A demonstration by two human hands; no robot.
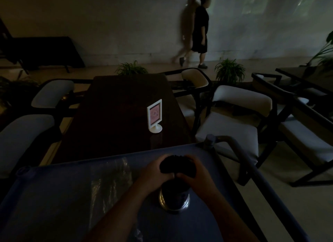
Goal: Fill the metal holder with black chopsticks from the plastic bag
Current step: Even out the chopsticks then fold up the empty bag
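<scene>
While both hands close round one thick bundle of black chopsticks [177, 165], the loading step looks to be in hand. The left hand [155, 171] wraps the bundle from one side and the right hand [195, 171] from the other, fingers curled tight, tips of the sticks showing above them. Directly below stands the metal holder [173, 199], upright on the blue cart top [54, 196], its shiny rim catching light; the bundle's lower ends seem to reach into its mouth, though the dim light hides how deep. A clear plastic bag [110, 184] lies flat to the left, apart from the holder. Next, the bundle probably needs lowering straight down and releasing evenly so no sticks splay over the rim or tip the holder. Beyond the cart a dark counter [117, 119] carries a small sign [155, 115].
</scene>
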